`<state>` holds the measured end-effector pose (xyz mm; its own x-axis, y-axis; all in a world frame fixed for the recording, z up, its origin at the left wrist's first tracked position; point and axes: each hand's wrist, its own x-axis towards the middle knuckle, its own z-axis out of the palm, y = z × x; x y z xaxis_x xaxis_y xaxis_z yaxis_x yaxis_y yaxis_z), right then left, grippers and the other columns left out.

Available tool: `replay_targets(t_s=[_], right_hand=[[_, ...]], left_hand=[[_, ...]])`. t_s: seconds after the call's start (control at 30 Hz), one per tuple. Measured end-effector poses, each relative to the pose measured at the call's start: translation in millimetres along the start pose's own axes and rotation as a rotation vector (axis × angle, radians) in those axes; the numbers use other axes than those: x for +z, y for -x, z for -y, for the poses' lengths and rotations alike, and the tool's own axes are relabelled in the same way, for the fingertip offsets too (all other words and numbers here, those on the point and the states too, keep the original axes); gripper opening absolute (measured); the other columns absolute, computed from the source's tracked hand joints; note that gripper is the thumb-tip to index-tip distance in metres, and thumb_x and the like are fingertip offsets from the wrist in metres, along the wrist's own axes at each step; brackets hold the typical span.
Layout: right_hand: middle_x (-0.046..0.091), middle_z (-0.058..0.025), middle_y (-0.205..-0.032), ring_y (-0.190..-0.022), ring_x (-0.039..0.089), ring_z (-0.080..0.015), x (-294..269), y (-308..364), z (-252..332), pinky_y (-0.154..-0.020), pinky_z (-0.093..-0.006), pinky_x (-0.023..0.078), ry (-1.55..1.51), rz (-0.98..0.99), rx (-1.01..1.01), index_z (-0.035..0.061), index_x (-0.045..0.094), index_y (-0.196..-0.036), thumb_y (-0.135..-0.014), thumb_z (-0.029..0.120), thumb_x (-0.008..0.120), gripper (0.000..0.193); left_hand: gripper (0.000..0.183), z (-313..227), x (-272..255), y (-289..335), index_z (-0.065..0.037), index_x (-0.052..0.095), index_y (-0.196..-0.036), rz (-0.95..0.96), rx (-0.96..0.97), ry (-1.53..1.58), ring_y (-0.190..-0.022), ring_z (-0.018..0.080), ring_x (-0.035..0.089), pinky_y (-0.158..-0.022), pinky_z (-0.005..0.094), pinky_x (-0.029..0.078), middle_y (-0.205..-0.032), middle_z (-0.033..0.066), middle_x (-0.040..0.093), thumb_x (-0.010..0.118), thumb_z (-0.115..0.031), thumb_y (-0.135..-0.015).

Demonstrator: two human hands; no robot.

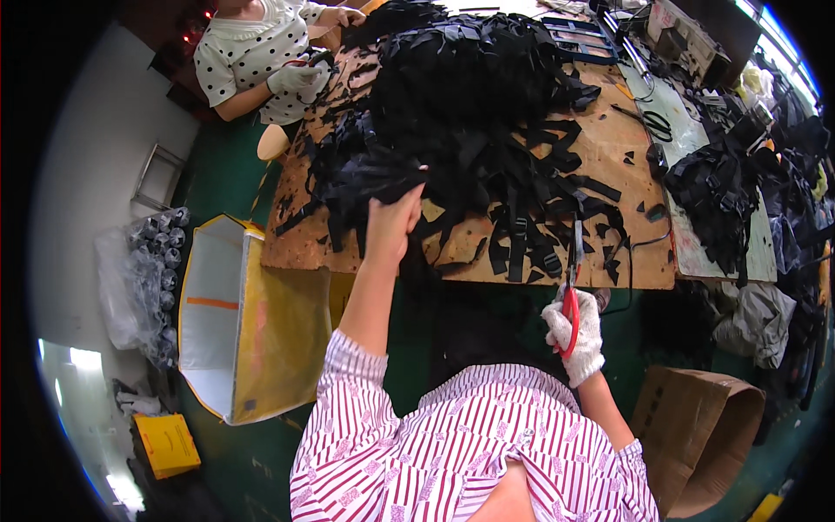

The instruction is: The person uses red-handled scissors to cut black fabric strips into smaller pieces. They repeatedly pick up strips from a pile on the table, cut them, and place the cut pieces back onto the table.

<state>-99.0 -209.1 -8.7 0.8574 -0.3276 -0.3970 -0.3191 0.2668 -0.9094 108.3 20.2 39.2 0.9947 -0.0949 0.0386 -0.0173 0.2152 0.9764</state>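
Note:
My bare left hand (pixel 396 224) is closed round a bunch of black straps (pixel 370 178) at the near left of the wooden table (pixel 644 252). In a white knitted glove, my right hand (pixel 581 335) grips red-handled scissors (pixel 570 313) at the table's front edge. Their blades point away from me, beside the loose strap ends. Beyond both hands rises a large heap of black straps (pixel 470 78), with ends and buckles spilling toward me. The tips of my left fingers are partly hidden by the bunch.
Across the table at the far left, a person in a dotted top (pixel 252 52) works with a gloved hand. Black-handled scissors (pixel 657 126) lie at the right. A yellow-and-white bin (pixel 283 348) stands on the left, a cardboard box (pixel 687 426) at the lower right.

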Motion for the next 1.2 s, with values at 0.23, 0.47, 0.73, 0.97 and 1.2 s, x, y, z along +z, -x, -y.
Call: replay_targets(t_s=[0.23, 0.47, 0.73, 0.97, 1.2], right_hand=[[0.055, -0.0056, -0.079, -0.049, 0.051, -0.0097, -9, 4, -7, -0.043, -0.0211, 0.043, -0.014, 0.001, 0.032, 0.0014, 0.039, -0.111, -0.078, 0.005, 0.066, 0.044], [0.054, -0.0049, -0.079, -0.05, 0.051, -0.0091, -10, 5, -6, -0.043, -0.0209, 0.044, -0.03, -0.034, 0.049, 0.0015, 0.04, -0.11, -0.077, 0.005, 0.067, 0.042], [0.053, -0.0039, -0.075, -0.049, 0.05, -0.0086, -1, 3, 10, -0.042, -0.02, 0.042, -0.058, -0.004, -0.011, 0.0016, 0.04, -0.108, -0.077, 0.006, 0.068, 0.042], [0.057, -0.0067, -0.085, -0.054, 0.053, -0.0092, 16, -23, 51, -0.045, -0.0223, 0.044, -0.228, 0.126, -0.104, 0.0016, 0.04, -0.115, -0.075, 0.009, 0.066, 0.048], [0.052, -0.0051, -0.082, -0.056, 0.052, -0.0102, 27, -17, 48, -0.047, -0.0233, 0.045, -0.107, -0.023, -0.232, 0.0044, 0.04, -0.113, -0.076, 0.006, 0.068, 0.046]], left_hand=[[0.023, 67, 30, -88, 0.004, 0.061, -0.089, -0.135, -0.247, -0.13, -0.042, 0.0079, 0.04, -0.04, 0.0229, 0.03, -0.07, 0.0047, 0.06, 0.067, -0.016, -0.081], [0.008, 83, 29, -97, -0.001, 0.064, -0.081, -0.065, -0.232, -0.169, -0.041, 0.0079, 0.042, -0.037, 0.0224, 0.029, -0.076, 0.006, 0.066, 0.066, -0.008, -0.078], [0.006, 18, 9, -33, -0.001, 0.063, -0.085, -0.036, -0.062, 0.109, -0.045, 0.0053, 0.042, -0.039, 0.0195, 0.028, -0.068, 0.0006, 0.059, 0.064, -0.004, -0.08], [0.02, 19, 42, 70, -0.003, 0.064, -0.098, 0.208, -0.193, 0.045, -0.051, 0.0047, 0.042, -0.041, 0.0191, 0.029, -0.071, -0.0014, 0.055, 0.064, -0.002, -0.078], [0.023, 39, 34, 94, -0.003, 0.062, -0.103, 0.48, -0.12, -0.115, -0.066, 0.0063, 0.049, -0.056, 0.0208, 0.04, -0.081, 0.0002, 0.057, 0.063, -0.004, -0.08]])
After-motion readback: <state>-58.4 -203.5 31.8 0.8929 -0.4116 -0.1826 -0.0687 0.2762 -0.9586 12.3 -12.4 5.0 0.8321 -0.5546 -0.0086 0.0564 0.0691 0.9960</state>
